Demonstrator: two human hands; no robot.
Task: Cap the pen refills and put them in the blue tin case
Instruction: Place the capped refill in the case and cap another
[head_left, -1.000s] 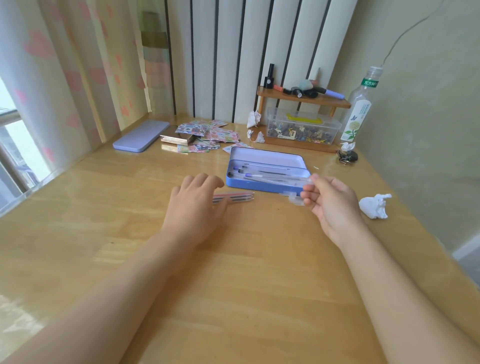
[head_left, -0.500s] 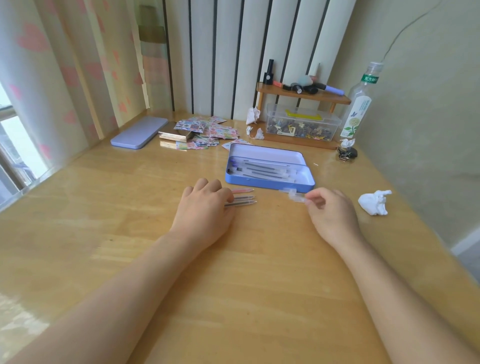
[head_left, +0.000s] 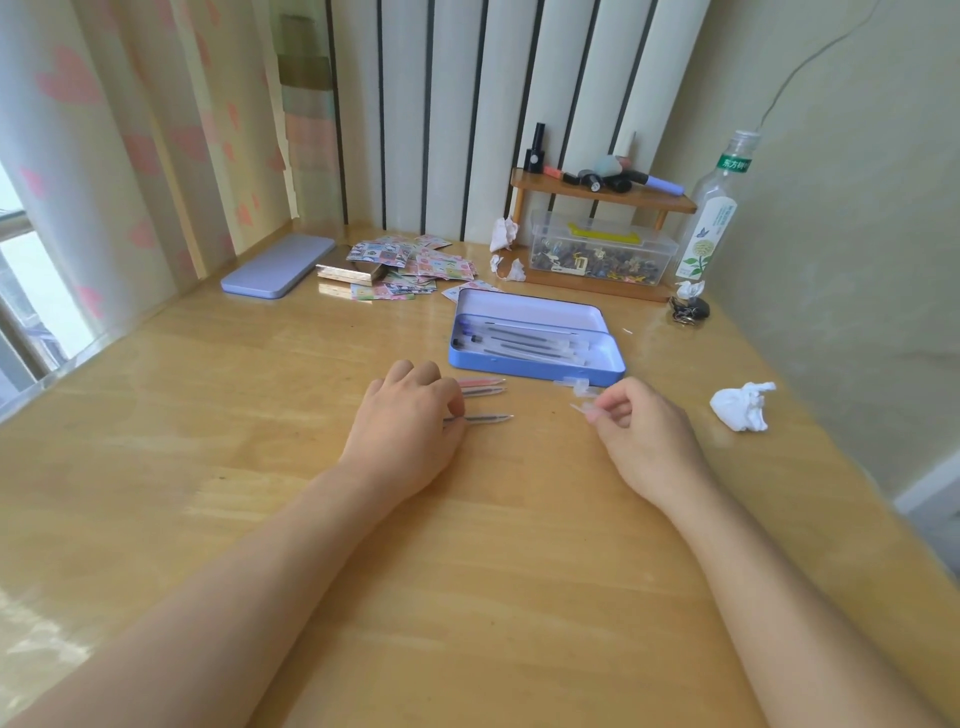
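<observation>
My left hand (head_left: 410, 421) lies palm-down on the table (head_left: 218, 395), fingertips pinching the near end of one dark refill (head_left: 488, 418), whose tip points right. My right hand (head_left: 641, 431) is curled, thumb and forefinger closed on a small clear cap (head_left: 584, 409). Two more refills (head_left: 480, 387) lie uncapped just beyond my left fingers, one pinkish, one dark. A few spare clear caps (head_left: 574, 385) sit near the front wall of the blue tin case (head_left: 537, 364), which lies open with several refills (head_left: 519, 343) already inside. Step in hand, as I judge it: capping. Next move calls for bringing cap and tip into line and pushing straight on; small transparent parts, so alignment needs care.
</observation>
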